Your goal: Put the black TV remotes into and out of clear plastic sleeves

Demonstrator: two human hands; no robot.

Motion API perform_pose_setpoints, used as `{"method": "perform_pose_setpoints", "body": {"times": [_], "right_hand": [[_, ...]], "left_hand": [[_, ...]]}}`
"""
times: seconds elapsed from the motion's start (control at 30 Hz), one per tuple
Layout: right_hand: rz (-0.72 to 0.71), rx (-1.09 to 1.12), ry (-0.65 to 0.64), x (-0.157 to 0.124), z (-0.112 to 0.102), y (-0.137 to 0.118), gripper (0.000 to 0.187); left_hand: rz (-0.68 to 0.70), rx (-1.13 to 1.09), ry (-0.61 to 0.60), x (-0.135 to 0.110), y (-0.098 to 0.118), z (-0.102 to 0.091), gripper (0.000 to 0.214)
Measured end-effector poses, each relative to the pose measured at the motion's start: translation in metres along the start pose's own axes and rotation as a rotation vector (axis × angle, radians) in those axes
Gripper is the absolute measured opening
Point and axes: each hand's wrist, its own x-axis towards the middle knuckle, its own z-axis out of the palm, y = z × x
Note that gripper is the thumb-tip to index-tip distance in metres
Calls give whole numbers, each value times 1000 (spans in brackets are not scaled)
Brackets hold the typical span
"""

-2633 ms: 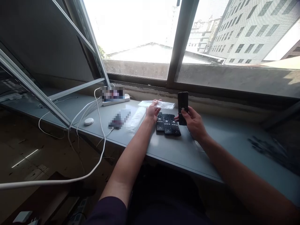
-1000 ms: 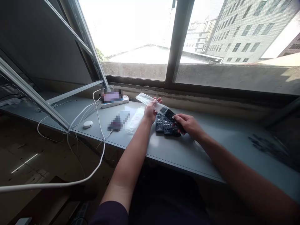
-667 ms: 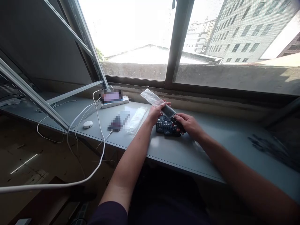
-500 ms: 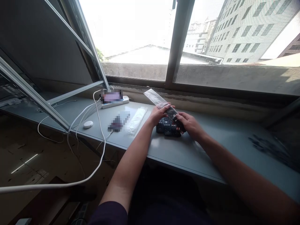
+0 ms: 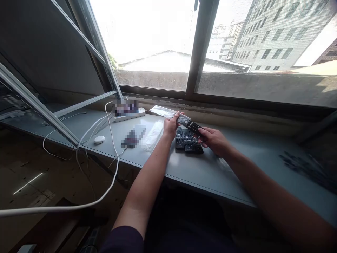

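A clear plastic bag (image 5: 162, 111) is pinched in my left hand (image 5: 172, 125), its flat end pointing up and left. My right hand (image 5: 212, 138) grips the near end of a black remote control (image 5: 194, 127). The remote's far end sits inside the mouth of the bag, while its lower part with the buttons is outside. Just below, several black remotes (image 5: 187, 143) lie side by side on the grey tabletop (image 5: 200, 172). Both hands are closed and hover above them.
Left of my forearm lies a pile of clear plastic bags (image 5: 153, 136). Further left are a blurred-out device (image 5: 133, 136) on a cable, a round white puck (image 5: 99, 140) and a white power strip (image 5: 130, 115). A metal frame (image 5: 86, 99) and loose white cables (image 5: 112, 154) stand at the left.
The bag has swung flatter and its far end has moved left and down. More of the held remote now shows between my hands, which are further apart.
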Motion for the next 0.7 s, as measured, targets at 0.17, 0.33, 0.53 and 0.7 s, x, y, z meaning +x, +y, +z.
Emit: {"method": "perform_pose_setpoints", "body": {"times": [0.17, 0.33, 0.53, 0.7], "right_hand": [[21, 78, -16, 2, 0, 3, 39], [24, 155, -40, 1, 2, 3, 45], [58, 141, -113, -4, 7, -4, 42], [156, 100, -165, -7, 8, -7, 41]], "left_hand": [[-56, 0, -88, -5, -4, 3, 37], [-89, 51, -195, -9, -9, 5, 36], [-94, 43, -237, -14, -3, 6, 36], [-96, 16, -54, -11, 1, 8, 24]]}}
